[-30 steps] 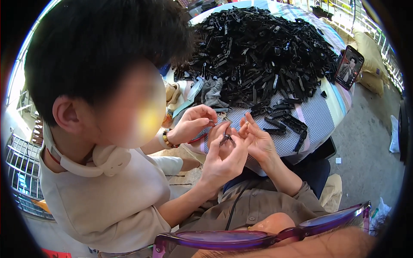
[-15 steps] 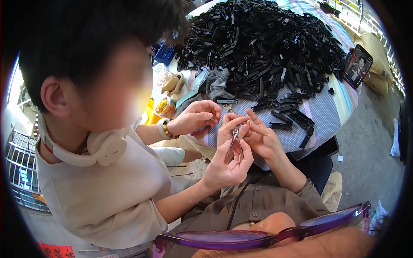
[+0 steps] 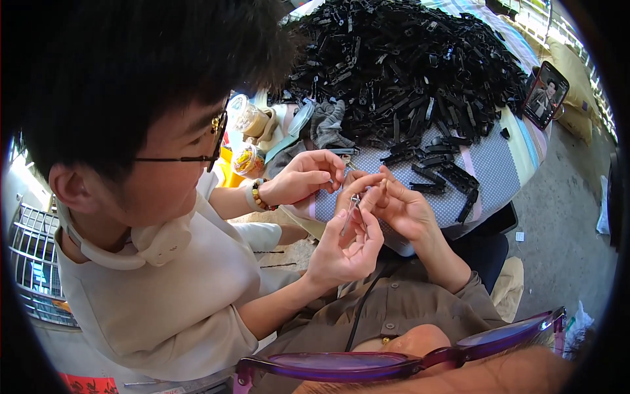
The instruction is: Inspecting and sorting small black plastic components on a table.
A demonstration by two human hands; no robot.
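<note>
My left hand [image 3: 344,253] is raised palm-up in front of my chest, its fingers pinching a thin silver metal clip [image 3: 351,213]. My right hand [image 3: 407,210] meets it from the right and pinches the top end of the same clip. A person in a white shirt [image 3: 164,295] leans in from the left. That person's hand [image 3: 305,177], with a beaded bracelet at the wrist, touches the spot where my fingers meet. Just beyond lies a big heap of black clips [image 3: 407,72] on the table.
The round table has a grey dotted cloth [image 3: 485,164] with loose black clips near its edge. A phone [image 3: 545,98] stands at the right rim. Plastic tubs [image 3: 252,121] and a grey rag [image 3: 325,125] lie at the left. There is a concrete floor [image 3: 558,223] to the right and a wire rack [image 3: 33,262] far left.
The person in white has leaned closer and lower into view. My two hands have stayed together on the metal clip and sunk slightly toward my chest.
</note>
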